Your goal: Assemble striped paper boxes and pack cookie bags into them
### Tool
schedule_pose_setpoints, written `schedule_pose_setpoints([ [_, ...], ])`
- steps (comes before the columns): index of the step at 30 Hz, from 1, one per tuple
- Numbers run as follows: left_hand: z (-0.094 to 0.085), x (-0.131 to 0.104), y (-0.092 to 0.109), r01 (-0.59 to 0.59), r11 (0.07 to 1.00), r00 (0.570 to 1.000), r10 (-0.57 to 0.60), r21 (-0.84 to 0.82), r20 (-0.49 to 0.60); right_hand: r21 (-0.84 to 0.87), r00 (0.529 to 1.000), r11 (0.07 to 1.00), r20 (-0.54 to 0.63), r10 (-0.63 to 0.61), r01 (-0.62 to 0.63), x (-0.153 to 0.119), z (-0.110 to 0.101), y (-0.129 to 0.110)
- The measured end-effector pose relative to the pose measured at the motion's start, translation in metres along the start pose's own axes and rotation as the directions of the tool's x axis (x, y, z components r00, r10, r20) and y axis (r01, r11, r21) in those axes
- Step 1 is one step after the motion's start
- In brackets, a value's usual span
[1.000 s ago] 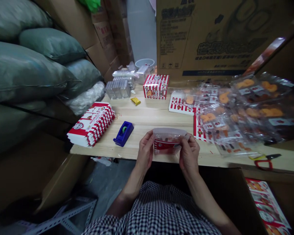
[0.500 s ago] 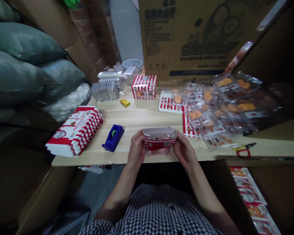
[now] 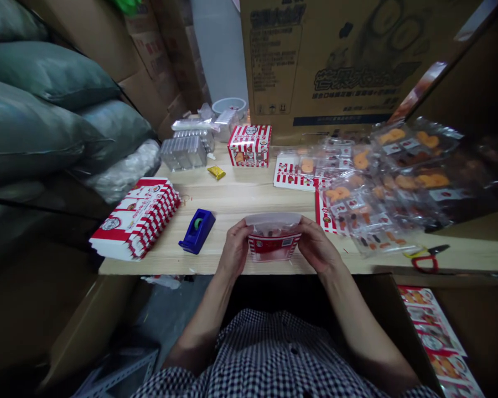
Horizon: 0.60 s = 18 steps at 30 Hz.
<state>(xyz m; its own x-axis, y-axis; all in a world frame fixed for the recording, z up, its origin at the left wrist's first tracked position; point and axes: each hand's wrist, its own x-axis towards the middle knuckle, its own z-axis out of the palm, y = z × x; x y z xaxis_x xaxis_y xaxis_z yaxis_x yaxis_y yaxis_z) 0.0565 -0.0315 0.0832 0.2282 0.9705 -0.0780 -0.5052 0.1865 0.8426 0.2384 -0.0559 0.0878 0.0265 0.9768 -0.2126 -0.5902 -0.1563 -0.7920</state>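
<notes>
Between my hands, at the table's front edge, is a red-and-white striped packaging box (image 3: 273, 247) with a pale flap along its top and a barcode on its side. My left hand (image 3: 235, 247) grips its left end, thumb at the upper corner. At the right end my right hand (image 3: 316, 246) is closed on it the same way. What lies inside the box is hard to make out. Left of my hands stands a blue tape dispenser (image 3: 197, 231) with a green core.
A stack of flat striped cartons (image 3: 136, 218) lies at the left. Behind are clear plastic trays (image 3: 183, 153), a yellow packet (image 3: 216, 172) and a made-up striped box (image 3: 249, 146). Bagged cookies (image 3: 357, 193) are heaped at the right, with scissors (image 3: 426, 260) near the edge.
The view has shifted slightly, so the table's things appear a little further right. Both hands still hold the box, and its top flap seems tilted slightly more toward me.
</notes>
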Motion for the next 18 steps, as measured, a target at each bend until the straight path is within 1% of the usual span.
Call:
schedule_pose_setpoints([
  [4, -0.011, 0.010, 0.007, 0.003, 0.995, 0.998, -0.009, 0.102, 0.060, -0.084, 0.998, 0.995, 0.016, -0.061, 0.062, 0.004, -0.003, -0.001],
  [7, -0.013, 0.018, 0.010, -0.057, 0.988, 0.994, 0.042, 0.147, 0.105, -0.139, 0.986, 0.976, 0.055, -0.160, 0.167, 0.011, -0.005, -0.001],
  [9, -0.011, 0.023, 0.009, -0.101, 0.983, 0.991, 0.086, 0.151, 0.104, -0.179, 0.971, 0.955, 0.071, -0.228, 0.237, 0.017, -0.004, 0.000],
  [11, -0.009, 0.025, 0.006, -0.095, 0.988, 0.994, 0.088, 0.123, 0.064, -0.197, 0.967, 0.946, 0.042, -0.253, 0.256, 0.019, -0.003, 0.002],
  [12, -0.009, 0.024, 0.004, -0.066, 0.993, 0.997, 0.063, 0.098, 0.038, -0.187, 0.971, 0.954, 0.013, -0.238, 0.236, 0.019, -0.003, 0.005],
  [14, -0.012, 0.020, -0.002, 0.019, 0.999, 1.000, -0.019, 0.042, -0.018, -0.135, 0.986, 0.980, -0.050, -0.157, 0.149, 0.013, -0.005, 0.012],
  [16, -0.020, 0.012, -0.010, 0.133, 0.991, 0.989, -0.132, 0.003, -0.069, -0.060, 0.995, 0.998, -0.094, -0.021, 0.016, 0.003, -0.009, 0.023],
  [18, -0.032, 0.001, -0.021, 0.258, 0.966, 0.960, -0.258, -0.013, -0.111, 0.015, 0.985, 0.991, -0.106, 0.135, -0.134, -0.009, -0.015, 0.038],
])
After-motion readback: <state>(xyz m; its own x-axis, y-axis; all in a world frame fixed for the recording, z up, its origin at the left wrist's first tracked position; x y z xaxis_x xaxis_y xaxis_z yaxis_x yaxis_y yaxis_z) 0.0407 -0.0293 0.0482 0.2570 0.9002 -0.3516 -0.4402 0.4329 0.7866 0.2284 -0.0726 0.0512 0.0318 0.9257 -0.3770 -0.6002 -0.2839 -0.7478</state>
